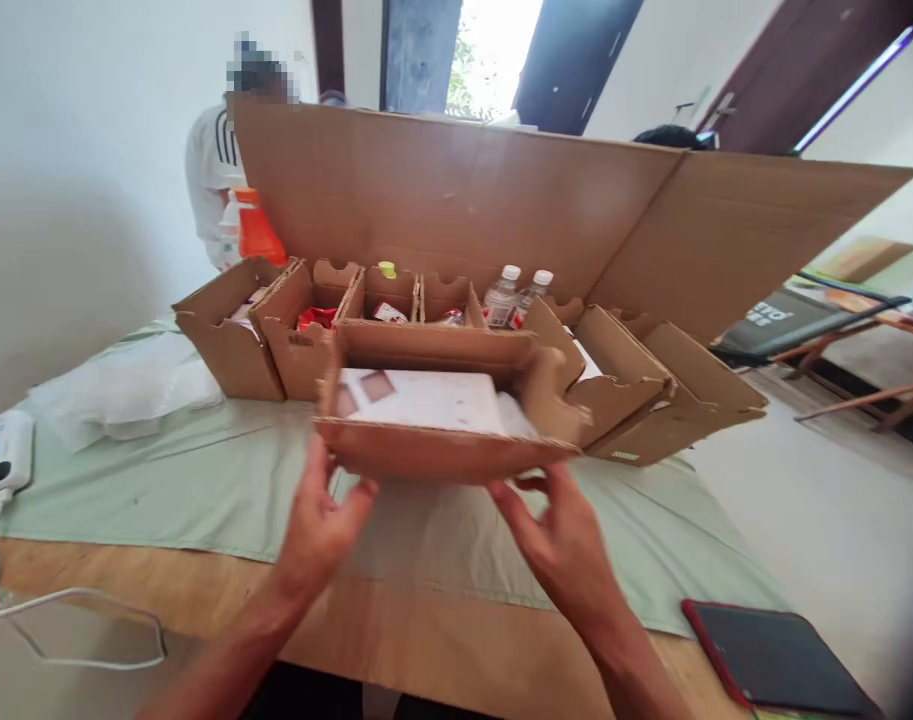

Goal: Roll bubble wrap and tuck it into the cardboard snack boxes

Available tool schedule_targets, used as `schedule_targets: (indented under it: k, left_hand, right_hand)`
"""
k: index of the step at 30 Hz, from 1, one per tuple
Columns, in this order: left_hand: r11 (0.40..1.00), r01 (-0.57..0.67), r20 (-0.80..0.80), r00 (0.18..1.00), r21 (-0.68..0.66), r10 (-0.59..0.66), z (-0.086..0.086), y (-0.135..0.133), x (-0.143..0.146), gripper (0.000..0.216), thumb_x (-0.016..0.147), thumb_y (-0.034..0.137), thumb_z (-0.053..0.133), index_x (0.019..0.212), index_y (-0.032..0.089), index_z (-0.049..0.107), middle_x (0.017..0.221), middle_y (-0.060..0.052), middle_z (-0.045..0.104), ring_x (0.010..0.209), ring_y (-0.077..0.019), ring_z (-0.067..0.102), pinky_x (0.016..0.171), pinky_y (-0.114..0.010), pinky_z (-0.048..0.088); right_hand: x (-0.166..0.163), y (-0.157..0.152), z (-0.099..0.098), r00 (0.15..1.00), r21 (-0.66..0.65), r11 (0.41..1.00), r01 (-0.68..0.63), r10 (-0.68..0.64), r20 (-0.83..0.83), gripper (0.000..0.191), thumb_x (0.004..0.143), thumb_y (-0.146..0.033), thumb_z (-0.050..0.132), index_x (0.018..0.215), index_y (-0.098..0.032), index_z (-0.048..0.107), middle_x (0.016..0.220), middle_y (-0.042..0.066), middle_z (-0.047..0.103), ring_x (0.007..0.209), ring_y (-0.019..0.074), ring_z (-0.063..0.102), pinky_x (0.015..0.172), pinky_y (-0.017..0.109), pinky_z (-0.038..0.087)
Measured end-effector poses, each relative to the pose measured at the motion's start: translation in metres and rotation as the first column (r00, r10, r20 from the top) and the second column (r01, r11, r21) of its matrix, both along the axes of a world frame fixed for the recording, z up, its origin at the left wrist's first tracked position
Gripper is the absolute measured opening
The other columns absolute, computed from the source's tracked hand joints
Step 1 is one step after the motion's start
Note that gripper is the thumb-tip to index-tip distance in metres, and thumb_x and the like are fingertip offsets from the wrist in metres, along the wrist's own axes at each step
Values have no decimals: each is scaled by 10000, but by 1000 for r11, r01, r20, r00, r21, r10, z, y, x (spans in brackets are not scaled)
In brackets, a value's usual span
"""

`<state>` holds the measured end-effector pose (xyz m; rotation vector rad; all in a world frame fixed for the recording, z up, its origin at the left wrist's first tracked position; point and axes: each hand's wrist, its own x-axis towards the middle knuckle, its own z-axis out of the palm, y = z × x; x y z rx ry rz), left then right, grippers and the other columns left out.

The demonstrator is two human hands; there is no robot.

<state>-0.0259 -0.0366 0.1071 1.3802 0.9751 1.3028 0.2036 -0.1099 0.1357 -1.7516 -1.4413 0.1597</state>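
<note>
A shallow cardboard tray sits at the front of a row of cardboard compartments, with white flat packets inside it. My left hand is at the tray's near left corner, fingers bent under its edge. My right hand is below the tray's near right edge, fingers curled and touching it. Neither hand closes fully around the tray. Behind it, compartments hold red packets and two clear bottles with white caps.
A big cardboard sheet stands behind the boxes. A green cloth covers the wooden table. A white device with cable lies at left, a dark tablet at right. A person in a white shirt stands behind, near an orange bottle.
</note>
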Motion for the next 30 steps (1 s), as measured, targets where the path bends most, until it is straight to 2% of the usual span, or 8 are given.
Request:
schedule_targets:
  k: [3, 8, 10, 16, 19, 22, 26, 30]
  left_hand:
    - [994, 87, -63, 994, -68, -91, -16, -19, -2, 630, 861, 283, 681, 1456, 247, 479, 1462, -104, 583, 1377, -293, 535, 1144, -425, 451]
    - [959, -269, -75, 962, -86, 263, -16, -8, -65, 618, 801, 372, 767, 1370, 263, 553, 1405, -66, 613, 1359, -306, 540, 1164, -429, 427]
    - [945, -321, -86, 945, -65, 316, -13, 1, -71, 586, 801, 393, 766, 1340, 267, 571, 1380, -57, 624, 1324, -302, 565, 1140, -425, 450]
    - [995, 11, -87, 996, -99, -19, -30, -25, 7, 655, 850, 348, 663, 1454, 221, 444, 1476, -125, 556, 1377, -323, 513, 1164, -514, 402]
    - [978, 185, -98, 976, -94, -194, -30, -34, 56, 713, 849, 284, 623, 1515, 205, 383, 1563, -144, 472, 1438, -322, 453, 1185, -513, 382]
    - [946, 311, -142, 936, -88, -321, -25, -19, 91, 777, 836, 223, 600, 1562, 224, 325, 1604, -126, 426, 1441, -334, 441, 1107, -487, 477]
    - [965, 257, -246, 934, -43, -260, -33, 6, 113, 796, 829, 208, 598, 1570, 228, 308, 1642, -132, 344, 1478, -374, 361, 919, -434, 579]
    - [994, 96, -302, 950, 45, -78, -57, -7, 110, 746, 870, 235, 587, 1554, 239, 292, 1575, -171, 350, 1450, -362, 377, 809, -382, 594]
  right_hand:
    - [2, -31, -9, 990, 43, 992, 120, -122, 69, 262, 897, -448, 632, 1021, -218, 609, 842, 58, 673, 675, 219, 624, 529, 321, 494]
    - [-59, -19, -27, 973, -36, 972, -231, 230, -30, 440, 896, -285, 599, 1327, -218, 542, 1114, 105, 686, 913, 253, 656, 730, 376, 572]
    - [-67, -7, -29, 962, -50, 962, -269, 265, -60, 508, 883, -267, 603, 1381, -226, 510, 1174, 110, 676, 966, 262, 656, 755, 389, 577]
    - [6, -44, -34, 997, -100, 994, 48, -54, -59, 346, 871, -444, 605, 1119, -204, 626, 995, 102, 719, 858, 264, 689, 667, 375, 571]
    - [44, -79, -37, 954, -169, 942, 289, -297, -26, 428, 809, -599, 627, 996, -213, 629, 902, 92, 739, 808, 283, 708, 638, 381, 564]
    - [61, -102, -43, 900, -172, 892, 418, -432, -52, 516, 768, -655, 645, 1058, -229, 621, 928, 75, 758, 812, 284, 729, 648, 367, 565]
    - [71, -118, -57, 880, -120, 892, 435, -450, -154, 526, 757, -654, 670, 1067, -229, 660, 994, 75, 764, 830, 262, 725, 749, 359, 575]
    - [95, -115, -65, 824, -126, 897, 424, -440, -358, 551, 765, -621, 702, 1123, -203, 674, 1096, 114, 764, 922, 277, 730, 757, 327, 574]
